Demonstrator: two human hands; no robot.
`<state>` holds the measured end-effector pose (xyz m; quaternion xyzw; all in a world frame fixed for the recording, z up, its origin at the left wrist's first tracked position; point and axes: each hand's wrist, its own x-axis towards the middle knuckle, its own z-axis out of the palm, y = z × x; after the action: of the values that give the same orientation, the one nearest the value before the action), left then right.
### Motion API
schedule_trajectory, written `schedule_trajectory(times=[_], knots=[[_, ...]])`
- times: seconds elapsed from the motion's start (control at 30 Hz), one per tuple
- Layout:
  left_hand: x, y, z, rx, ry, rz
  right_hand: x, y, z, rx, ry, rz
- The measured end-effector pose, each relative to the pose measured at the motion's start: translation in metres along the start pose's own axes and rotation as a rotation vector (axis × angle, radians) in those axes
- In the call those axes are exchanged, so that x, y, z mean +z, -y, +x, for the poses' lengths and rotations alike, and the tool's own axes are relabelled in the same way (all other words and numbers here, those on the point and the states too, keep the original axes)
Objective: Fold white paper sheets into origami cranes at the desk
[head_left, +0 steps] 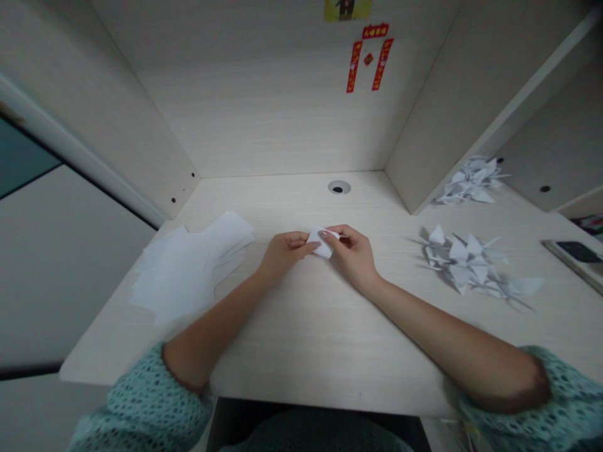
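Between my two hands is a small folded piece of white paper, just above the middle of the desk. My left hand pinches its left side between thumb and fingers. On its right side, my right hand grips the paper with the thumb on top and the fingers curled behind. The fingers partly cover the folds. To the left lies a loose, spread stack of white paper sheets. Over on the right is a heap of folded paper cranes, with a second pile of cranes behind it.
A smartphone lies near the right edge. A round cable hole sits at the back of the desk. An upright divider panel stands at the right, and red paper decorations are on the back panel.
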<state>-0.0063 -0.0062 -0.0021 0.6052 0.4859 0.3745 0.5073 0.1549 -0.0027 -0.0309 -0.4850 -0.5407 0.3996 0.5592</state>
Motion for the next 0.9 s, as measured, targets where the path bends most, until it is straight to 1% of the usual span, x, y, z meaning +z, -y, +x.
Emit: schedule_trajectory(times=[0.07, 0.13, 0.27, 0.37, 0.67, 0.8, 0.9], knots=[[0.0002, -0.0007, -0.0015, 0.026, 0.029, 0.081, 0.0001, 0.001, -0.0009, -0.014, 0.028, -0.012], [0.0005, -0.001, -0.0021, 0.039, 0.02, 0.127, 0.0004, 0.0018, -0.0015, -0.008, 0.057, -0.012], [0.0012, -0.0016, -0.0021, 0.042, -0.046, 0.093, 0.0015, 0.0024, -0.0008, 0.061, 0.054, 0.093], [0.0019, -0.0026, -0.0024, 0.027, -0.085, 0.064, 0.002, 0.0031, 0.0001, 0.103, 0.084, 0.13], [0.0025, -0.0048, -0.0048, -0.007, -0.121, 0.052, 0.0004, 0.0015, -0.0003, 0.018, 0.051, 0.064], [0.0031, -0.0055, -0.0051, 0.0, -0.118, 0.061, 0.0006, 0.0004, -0.0003, -0.004, 0.036, 0.055], [0.0031, -0.0048, -0.0042, 0.017, -0.094, 0.065, 0.0006, -0.0007, -0.0005, -0.011, 0.032, 0.056]])
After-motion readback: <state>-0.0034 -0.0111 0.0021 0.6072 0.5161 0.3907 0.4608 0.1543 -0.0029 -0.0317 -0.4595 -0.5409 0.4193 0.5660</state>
